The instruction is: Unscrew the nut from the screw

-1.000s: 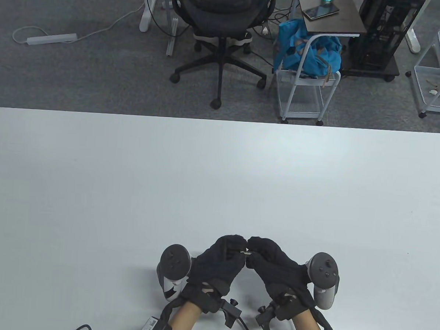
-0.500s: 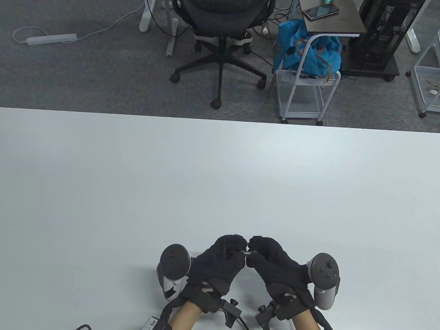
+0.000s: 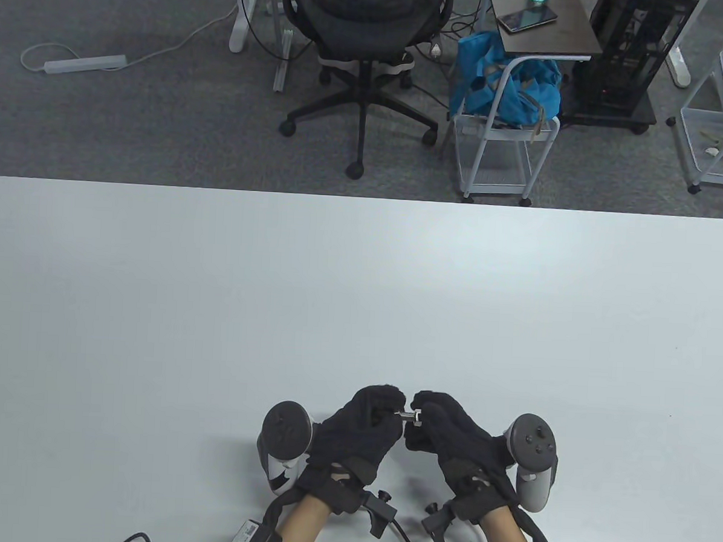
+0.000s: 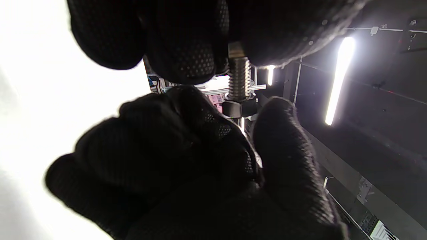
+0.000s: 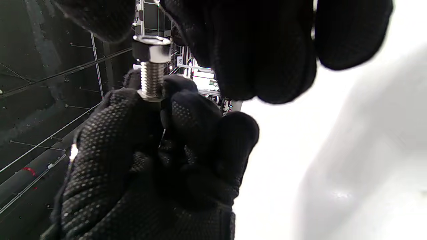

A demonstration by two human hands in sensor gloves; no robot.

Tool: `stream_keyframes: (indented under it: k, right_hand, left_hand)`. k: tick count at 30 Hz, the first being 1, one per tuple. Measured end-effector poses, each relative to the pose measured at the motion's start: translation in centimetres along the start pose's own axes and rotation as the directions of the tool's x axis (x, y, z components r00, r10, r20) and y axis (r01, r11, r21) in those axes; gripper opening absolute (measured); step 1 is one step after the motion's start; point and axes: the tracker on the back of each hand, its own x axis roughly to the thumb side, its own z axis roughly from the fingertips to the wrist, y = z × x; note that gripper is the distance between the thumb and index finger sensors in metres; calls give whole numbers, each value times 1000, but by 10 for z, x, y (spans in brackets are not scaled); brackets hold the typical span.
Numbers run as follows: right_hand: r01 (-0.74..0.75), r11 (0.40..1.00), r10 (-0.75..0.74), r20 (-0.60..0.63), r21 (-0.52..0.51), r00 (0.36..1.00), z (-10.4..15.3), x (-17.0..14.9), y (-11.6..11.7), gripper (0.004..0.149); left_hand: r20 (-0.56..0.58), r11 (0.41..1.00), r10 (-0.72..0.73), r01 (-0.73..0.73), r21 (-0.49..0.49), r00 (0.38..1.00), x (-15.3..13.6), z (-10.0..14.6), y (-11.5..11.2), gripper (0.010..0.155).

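Both gloved hands hold a silver screw (image 3: 402, 414) level between them, just above the table's near edge. My left hand (image 3: 385, 413) pinches the screw's head end; in the left wrist view its fingers (image 4: 186, 50) grip the head, with the threads (image 4: 239, 78) showing below. My right hand (image 3: 420, 414) pinches the hex nut (image 3: 417, 417) at the screw's other end. In the right wrist view the nut (image 5: 151, 50) sits at the end of the threaded shaft (image 5: 152, 81), between my right thumb and fingers (image 5: 253, 50).
The white table (image 3: 360, 295) stretches away beyond the hands. A tracker sits on the back of each hand (image 3: 285, 430) (image 3: 533, 443). Cables (image 3: 251, 535) lie at the near edge. An office chair (image 3: 364, 53) and a cart (image 3: 501, 145) stand past the far edge.
My right hand has drawn slightly to the right, so a gap opened between the hands. The screw's shaft and the nut now show there. The left hand has stayed put.
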Motion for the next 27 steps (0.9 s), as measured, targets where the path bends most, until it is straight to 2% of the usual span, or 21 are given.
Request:
stream_keyframes:
  k: [2,12,17,21,23,27]
  right_hand:
    - [15,1000,-16,25,16,1000,-1,3,2,56]
    - [-1,999,-3,104,34,995,0,11,1,48]
    - [61,996,-66,94,61,993,-1,10,1,48]
    - [53,999,-53,65,10,996,1,4,1,66]
    - [-13,1000,13,10,1,1000,2,1,1,70]
    - [6,999,-6,7,33,1000,0,2,4,57]
  left_hand:
    - [0,1000,-18,18,-5,1000,-1,0,0,47]
    - [-12,999,-34,33,-4,999,-2,0,2,48]
    - [-18,1000,5,-5,21,1000,-3,1,3,48]
    - [-7,1000,-2,2,14,1000,-2,0,2,48]
    - [2,1000,-9,9,5,1000,-2,0,1,47]
    - [8,1000,-24,24,-5,1000,-2,0,0,48]
